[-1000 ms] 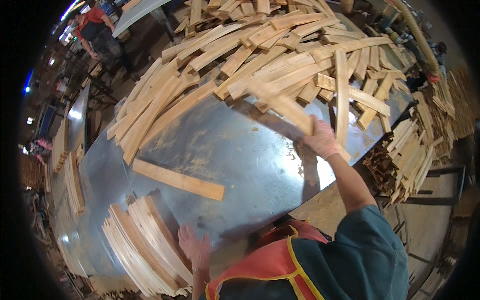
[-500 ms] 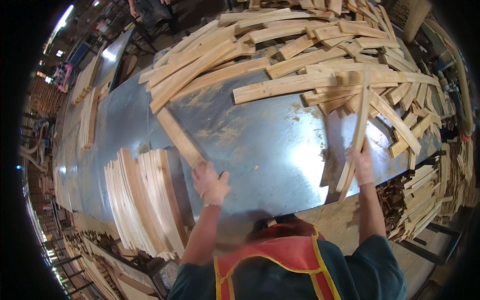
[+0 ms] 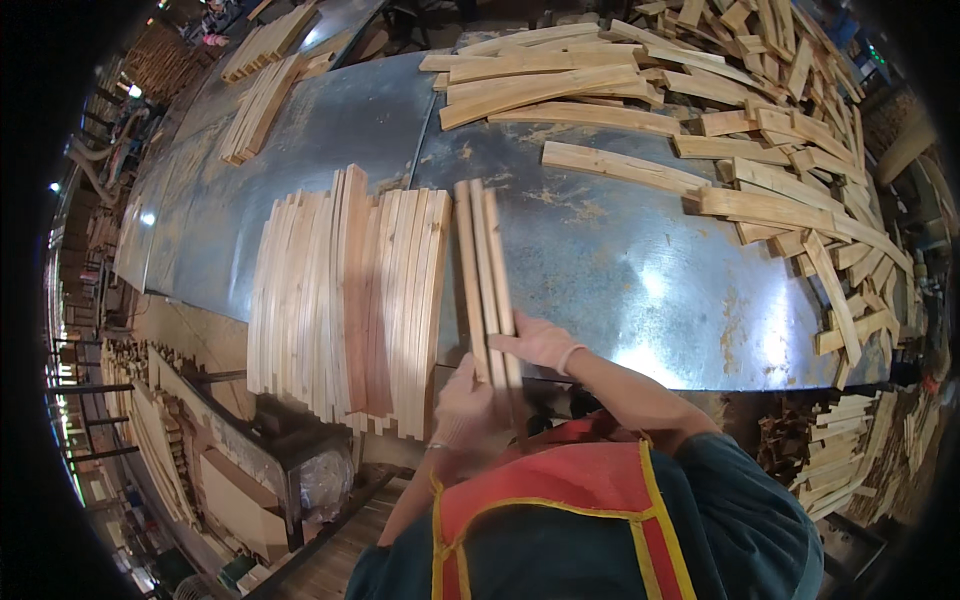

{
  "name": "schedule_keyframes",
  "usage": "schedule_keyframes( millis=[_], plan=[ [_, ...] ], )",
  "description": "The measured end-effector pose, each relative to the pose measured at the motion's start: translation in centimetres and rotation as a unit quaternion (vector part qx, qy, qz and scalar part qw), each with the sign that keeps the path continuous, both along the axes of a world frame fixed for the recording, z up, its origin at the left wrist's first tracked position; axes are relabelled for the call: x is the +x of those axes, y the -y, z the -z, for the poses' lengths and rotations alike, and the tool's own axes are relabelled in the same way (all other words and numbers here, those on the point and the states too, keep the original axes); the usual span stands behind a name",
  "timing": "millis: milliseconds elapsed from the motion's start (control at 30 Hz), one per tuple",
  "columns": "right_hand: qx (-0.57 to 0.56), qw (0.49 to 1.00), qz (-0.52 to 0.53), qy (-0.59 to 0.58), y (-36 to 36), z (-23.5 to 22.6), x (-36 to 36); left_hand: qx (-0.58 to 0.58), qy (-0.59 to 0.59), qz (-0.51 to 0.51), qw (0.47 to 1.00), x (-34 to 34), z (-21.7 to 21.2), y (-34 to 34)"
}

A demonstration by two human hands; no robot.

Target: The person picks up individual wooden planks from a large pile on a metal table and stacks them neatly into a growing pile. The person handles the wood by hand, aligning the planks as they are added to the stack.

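Three narrow wooden strips [image 3: 497,275] stand side by side on edge just in front of me, their far ends over the metal table. My left hand [image 3: 465,408], somewhat blurred, is closed round their near ends from the left. From the right, my right hand [image 3: 538,344] grips the same strips a little farther along. Close by on the left is a row of many similar strips [image 3: 300,290], packed on edge, with uneven near ends hanging past the table edge. One strip in that row sticks out beyond the others at the far end.
The metal table [image 3: 570,240] carries scattered sawdust. A loose heap of wooden strips [image 3: 770,160] covers its far and right side. Smaller bundles [image 3: 262,110] lie at the far left. Below the table edge, more wood [image 3: 835,450] is stacked at right, and a dark frame [image 3: 290,450] stands at left.
My hands, apart before with a strip each, have come together on three strips beside the row. The view has turned left, so the row appears nearer the middle.
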State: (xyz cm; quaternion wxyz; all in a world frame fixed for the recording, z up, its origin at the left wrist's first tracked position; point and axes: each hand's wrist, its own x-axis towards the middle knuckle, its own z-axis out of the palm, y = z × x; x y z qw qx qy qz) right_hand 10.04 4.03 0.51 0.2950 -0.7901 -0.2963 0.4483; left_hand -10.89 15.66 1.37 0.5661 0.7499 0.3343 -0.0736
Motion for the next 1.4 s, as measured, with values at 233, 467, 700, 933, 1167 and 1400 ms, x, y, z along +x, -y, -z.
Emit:
schedule_keyframes(
  millis=[233,467,700,933,1167,1400],
  plan=[
    [-0.022,0.985,-0.17,-0.024,-7.8,-0.8,-0.7,0.488,-0.098,0.135,0.857,-0.3,-0.8,-2.5],
    [-0.072,0.89,-0.082,0.443,10.2,-5.4,23.4,0.506,-0.151,0.141,0.837,0.3,0.0,-2.7],
    [-0.126,0.896,-0.317,0.284,15.8,-3.2,27.0,0.507,0.035,0.225,0.831,12.5,0.2,5.4],
    [-0.12,0.9,0.009,0.42,14.7,0.5,40.4,0.419,-0.019,0.334,0.844,20.5,1.1,10.1],
    [-0.071,0.994,0.084,0.015,14.9,1.4,36.5,0.222,-0.116,0.275,0.928,16.5,-1.5,8.5],
    [0.252,0.851,0.293,-0.355,17.0,0.9,27.4,-0.463,-0.035,0.064,0.883,8.8,-9.1,6.1]
  ],
)
